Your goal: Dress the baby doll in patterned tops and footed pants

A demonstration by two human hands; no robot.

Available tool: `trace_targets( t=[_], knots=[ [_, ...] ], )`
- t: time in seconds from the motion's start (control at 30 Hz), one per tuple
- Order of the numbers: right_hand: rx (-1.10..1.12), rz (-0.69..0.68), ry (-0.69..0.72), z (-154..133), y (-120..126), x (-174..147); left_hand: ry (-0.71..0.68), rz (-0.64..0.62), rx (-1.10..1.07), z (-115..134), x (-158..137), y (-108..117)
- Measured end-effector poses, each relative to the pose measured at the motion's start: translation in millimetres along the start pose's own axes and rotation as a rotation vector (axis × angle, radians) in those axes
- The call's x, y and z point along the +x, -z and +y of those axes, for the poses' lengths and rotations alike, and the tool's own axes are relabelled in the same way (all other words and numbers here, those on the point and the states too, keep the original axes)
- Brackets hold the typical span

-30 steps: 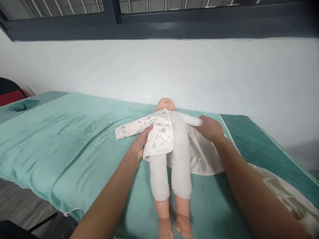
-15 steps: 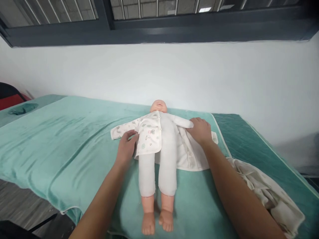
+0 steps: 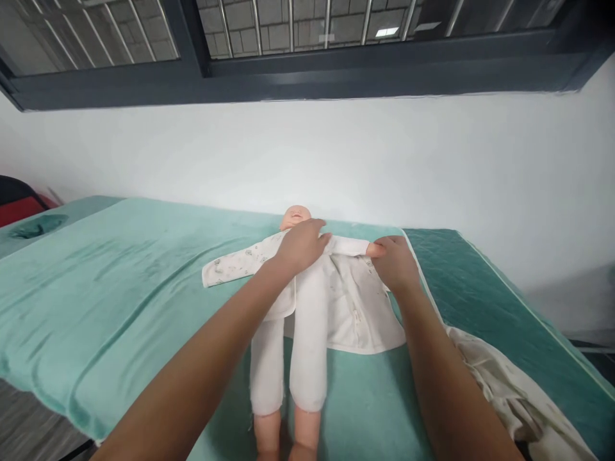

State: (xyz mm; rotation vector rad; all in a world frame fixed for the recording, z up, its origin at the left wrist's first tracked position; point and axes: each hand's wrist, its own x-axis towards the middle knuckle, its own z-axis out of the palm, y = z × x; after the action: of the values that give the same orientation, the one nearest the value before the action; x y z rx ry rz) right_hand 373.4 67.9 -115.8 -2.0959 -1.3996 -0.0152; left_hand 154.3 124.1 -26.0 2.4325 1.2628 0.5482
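Note:
A baby doll (image 3: 311, 333) with a white cloth body lies on its back, its feet toward me. A white printed baby jacket (image 3: 362, 314) covers one side of it, with one sleeve over the arm at the left. The other half lies spread beneath the doll's bare cloth arm at the right. My right hand (image 3: 396, 259) is closed round the doll's hand (image 3: 375, 250) at that arm's end, pulling it out straight. Over the doll's upper chest and shoulder rests my left hand (image 3: 302, 246), thumb and fingers apart, hiding the neck area.
A green sheet (image 3: 120, 275) covers the bed, with a darker green strip (image 3: 480, 288) at the right. A crumpled off-white cloth (image 3: 519, 390) lies by my right forearm. Behind stands a white wall (image 3: 336, 153) under a barred window. A red and black object (image 3: 22, 202) sits far left.
My left hand has moved up and right from the doll's side to its shoulder. My right hand now grips the doll's hand, which shows at the sleeve-less arm's end. The view has tilted up slightly.

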Motion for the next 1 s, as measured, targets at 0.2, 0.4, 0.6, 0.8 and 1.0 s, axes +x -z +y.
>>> trace_targets(
  t=[0.2,0.4,0.6,0.8,1.0],
  knots=[
    [0.226,0.16,0.188,5,9,5,-0.252,-0.355,0.22,50,53,-41],
    [0.217,-0.034,-0.133,18,19,11,-0.264,-0.357,0.349,39,73,-57],
    [-0.03,-0.453,-0.11,7,-1,3,-0.274,-0.352,0.356,29,65,-47],
    [0.307,-0.386,-0.143,7,-5,2,-0.288,-0.344,0.386,24,55,-38],
    [0.622,-0.253,-0.269,15,23,9,-0.272,-0.333,0.437,16,50,-29]
  ],
)
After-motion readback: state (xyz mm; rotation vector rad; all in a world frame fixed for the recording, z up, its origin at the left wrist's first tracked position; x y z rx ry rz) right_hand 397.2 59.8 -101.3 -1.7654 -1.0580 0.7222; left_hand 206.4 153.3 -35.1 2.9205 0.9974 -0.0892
